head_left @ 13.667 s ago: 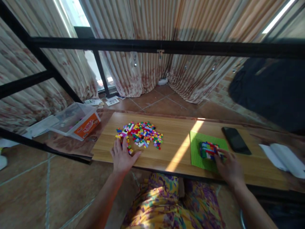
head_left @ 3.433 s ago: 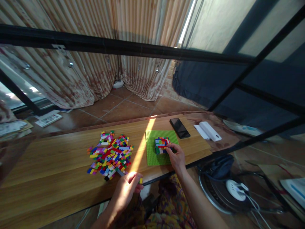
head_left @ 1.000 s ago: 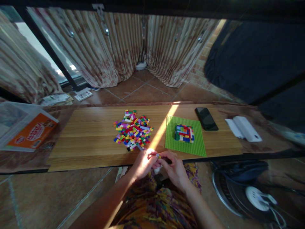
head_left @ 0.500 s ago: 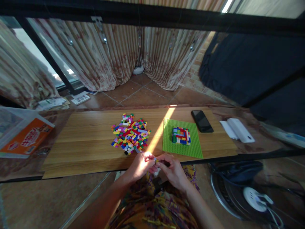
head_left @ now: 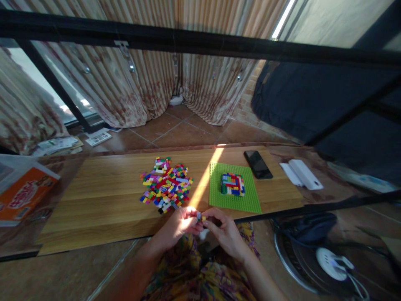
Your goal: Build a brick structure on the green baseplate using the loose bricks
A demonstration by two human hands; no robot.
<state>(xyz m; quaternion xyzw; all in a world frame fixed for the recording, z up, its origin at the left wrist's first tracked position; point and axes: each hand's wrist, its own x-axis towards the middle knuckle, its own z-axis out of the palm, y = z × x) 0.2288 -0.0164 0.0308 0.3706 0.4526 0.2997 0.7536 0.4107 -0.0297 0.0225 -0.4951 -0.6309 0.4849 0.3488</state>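
Observation:
My left hand (head_left: pixel 184 221) is closed on a small light-purple brick (head_left: pixel 199 215), just past the table's near edge. Facing it, my right hand (head_left: pixel 223 229) pinches a small yellow brick (head_left: pixel 204 218) between thumb and finger. A narrow gap shows between the two bricks. Beyond my left hand lies a loose pile of toy bricks (head_left: pixel 167 184) in many colours. On the right, a green baseplate (head_left: pixel 216 200) carries a square build of coloured bricks (head_left: pixel 232 184) with a white and blue outer edge.
A black phone (head_left: pixel 258 164) and a white folded case (head_left: pixel 305 174) lie to the right on the wooden table (head_left: pixel 94 188). At the far left stands a clear box with an orange label (head_left: pixel 25 192). A power strip (head_left: pixel 332 263) sits below right.
The small bricks were together between my fingertips; now the yellow one is apart in my right hand. The camera view has tilted slightly upward and shifted.

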